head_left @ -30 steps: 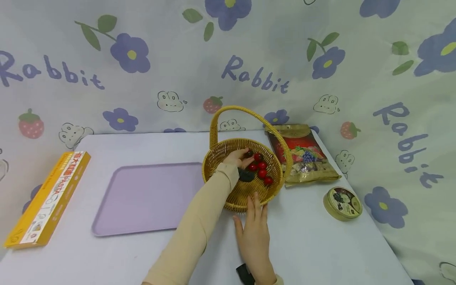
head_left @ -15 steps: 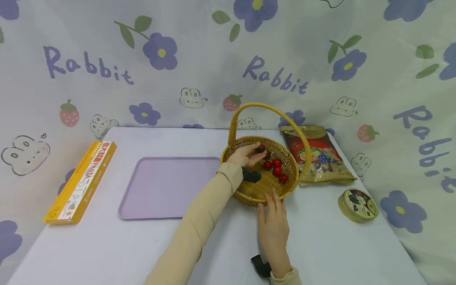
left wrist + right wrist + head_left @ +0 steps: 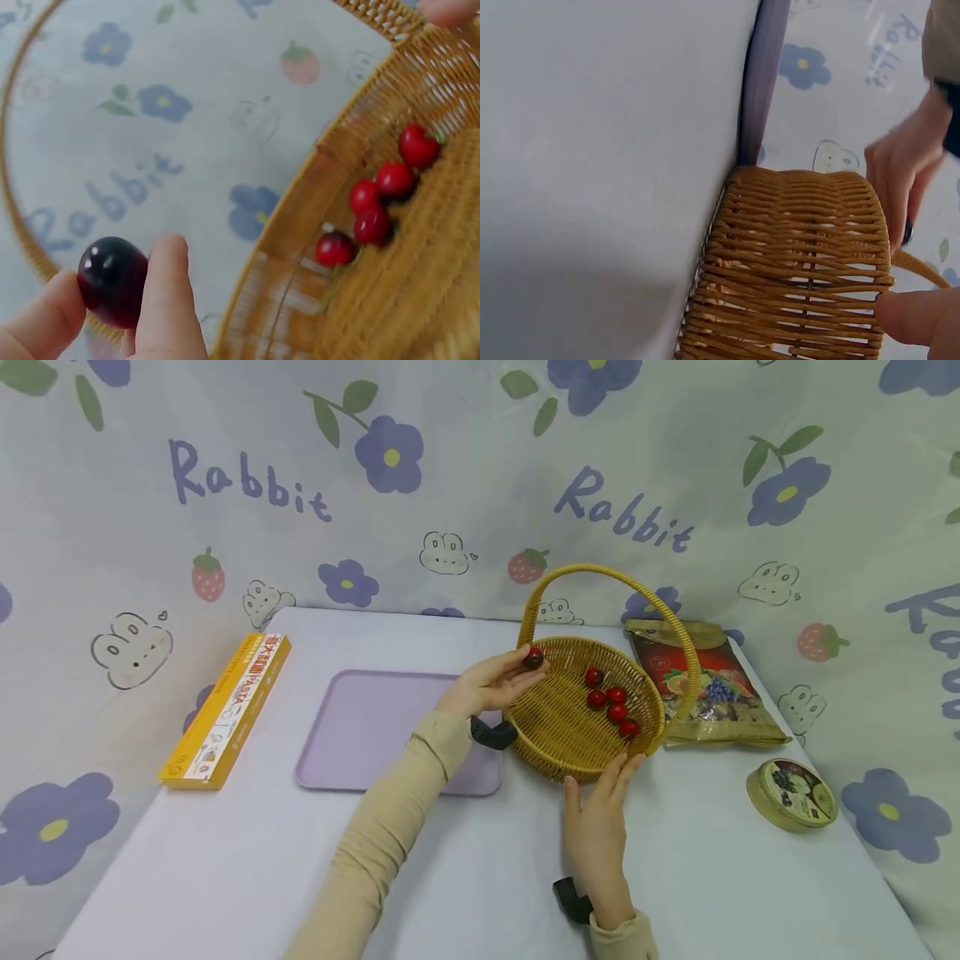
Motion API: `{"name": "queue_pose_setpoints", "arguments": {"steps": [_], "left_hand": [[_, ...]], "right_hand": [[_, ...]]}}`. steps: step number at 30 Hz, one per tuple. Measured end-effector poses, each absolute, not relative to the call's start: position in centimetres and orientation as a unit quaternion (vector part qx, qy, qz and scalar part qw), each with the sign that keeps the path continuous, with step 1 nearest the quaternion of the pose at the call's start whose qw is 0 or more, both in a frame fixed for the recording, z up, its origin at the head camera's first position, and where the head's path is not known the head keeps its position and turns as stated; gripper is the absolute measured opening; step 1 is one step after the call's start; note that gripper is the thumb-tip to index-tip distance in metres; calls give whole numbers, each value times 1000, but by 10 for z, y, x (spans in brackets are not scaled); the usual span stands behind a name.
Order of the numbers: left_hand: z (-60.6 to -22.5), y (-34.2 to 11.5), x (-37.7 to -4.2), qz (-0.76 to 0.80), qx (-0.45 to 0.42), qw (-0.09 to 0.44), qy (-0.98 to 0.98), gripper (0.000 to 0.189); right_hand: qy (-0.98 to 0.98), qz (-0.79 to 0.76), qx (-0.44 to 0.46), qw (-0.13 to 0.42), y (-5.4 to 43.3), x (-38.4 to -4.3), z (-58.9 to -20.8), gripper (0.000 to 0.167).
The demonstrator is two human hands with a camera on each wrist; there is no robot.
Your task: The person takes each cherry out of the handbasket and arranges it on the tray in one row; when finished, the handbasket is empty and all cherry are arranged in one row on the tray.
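My left hand (image 3: 487, 687) pinches a dark red cherry (image 3: 533, 658) between thumb and fingers at the left rim of the yellow wicker basket (image 3: 551, 718). Close up in the left wrist view, the glossy, nearly black cherry (image 3: 112, 281) sits between the fingertips. Several brighter red cherries (image 3: 617, 712) lie together on the right side inside the basket. My right hand (image 3: 600, 831) rests with extended fingers against the basket's front rim. Its thumb (image 3: 919, 315) touches the woven side (image 3: 795, 262) in the right wrist view.
A lilac tray (image 3: 360, 727) lies left of the basket, partly behind the left forearm. Farther left is a yellow pasta box (image 3: 225, 714). A fruit-printed bag (image 3: 705, 685) lies behind right, with a round tin (image 3: 792, 795) nearer. The basket's tall handle (image 3: 618, 575) arches overhead.
My left hand has lifted the dark cherry from among the others and moved left to the basket's rim. My right hand stays at the front rim. The head view has turned left.
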State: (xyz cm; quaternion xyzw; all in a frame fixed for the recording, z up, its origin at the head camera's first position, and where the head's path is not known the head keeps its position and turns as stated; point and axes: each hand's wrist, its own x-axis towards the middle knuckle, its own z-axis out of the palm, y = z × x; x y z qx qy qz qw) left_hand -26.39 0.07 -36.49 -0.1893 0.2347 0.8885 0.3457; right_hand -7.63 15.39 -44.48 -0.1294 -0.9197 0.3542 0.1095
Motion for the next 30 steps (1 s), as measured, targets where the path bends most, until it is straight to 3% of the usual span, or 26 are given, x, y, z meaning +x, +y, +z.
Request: {"name": "queue_pose_setpoints", "arguments": {"steps": [9, 15, 19, 25, 30], "left_hand": [[-385, -80, -269, 905, -197, 293, 236, 20], [-411, -107, -274, 881, -188, 288, 324, 10], [-424, -99, -281, 817, -136, 255, 499, 10], [-434, -68, -290, 643, -116, 175, 736, 43], [-440, -44, -298, 529, -95, 113, 836, 35]], "right_hand": [[-922, 340, -145, 114, 158, -87, -444, 85], [-920, 341, -157, 114, 156, -85, -448, 85], [-921, 337, -158, 111, 156, -84, -448, 85], [-926, 326, -154, 114, 156, -83, -451, 86], [-926, 320, -152, 129, 156, -83, -453, 85]]}}
